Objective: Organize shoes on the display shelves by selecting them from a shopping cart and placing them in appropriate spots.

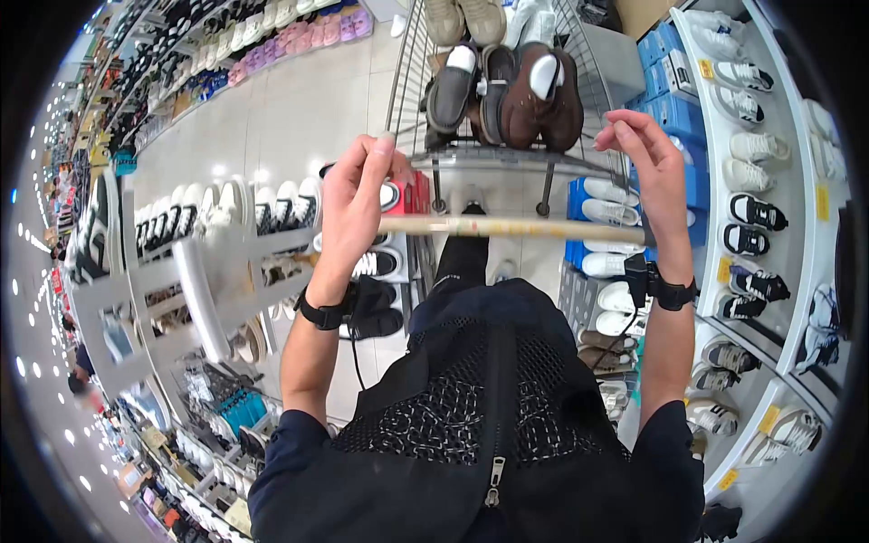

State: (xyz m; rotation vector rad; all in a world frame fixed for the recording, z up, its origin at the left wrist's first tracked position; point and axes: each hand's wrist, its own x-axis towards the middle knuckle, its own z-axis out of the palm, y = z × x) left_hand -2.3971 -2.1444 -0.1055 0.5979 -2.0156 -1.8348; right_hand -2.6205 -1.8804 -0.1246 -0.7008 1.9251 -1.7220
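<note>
My left hand (360,179) is raised near the left end of the cart's push bar (516,228), thumb up and fingers loosely bent, with nothing visible in it. Beyond the bar's right end my right hand (650,161) hangs in the air, fingers apart and slightly curled, empty. Between and ahead of them stands a wire shopping cart (396,86). It carries a dark grey shoe (451,98), brown clogs (550,113) with white stuffing, and beige shoes (484,20) farther forward. A black band with a cable circles each wrist.
On the right, a white shelf (724,204) holds rows of sneakers beside stacked blue shoeboxes (674,113). To the left, a display rack (226,253) bears white and black sneakers. Pink and purple slippers (299,41) line a far shelf. Pale tiled floor (272,118) runs between.
</note>
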